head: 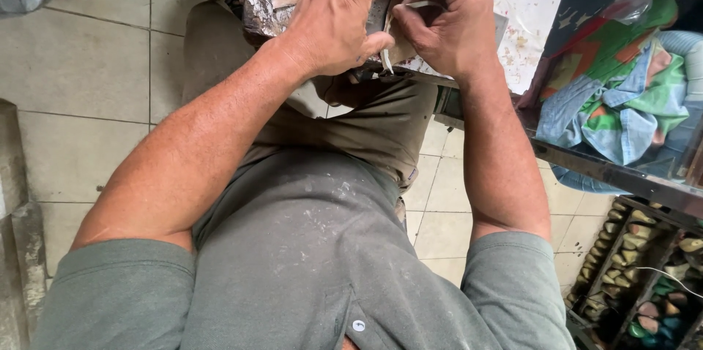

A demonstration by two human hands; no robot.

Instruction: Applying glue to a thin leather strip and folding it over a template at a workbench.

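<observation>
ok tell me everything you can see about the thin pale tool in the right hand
The tool is a slim, pale strip, like a blade or scraper; its material is unclear. The right hand pinches its upper end in the fingertips, and its lower end points down past the edge of the paint-spattered board. It runs beside the thumb of the left hand, which presses flat on a dark piece on the board. Much of it is hidden.

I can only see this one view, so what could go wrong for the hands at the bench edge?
The right hand works a thin pale blade right beside the left hand's thumb; a slip could cut it. The dark piece pressed under the left hand sits at the worktable edge and might shift off.
</observation>
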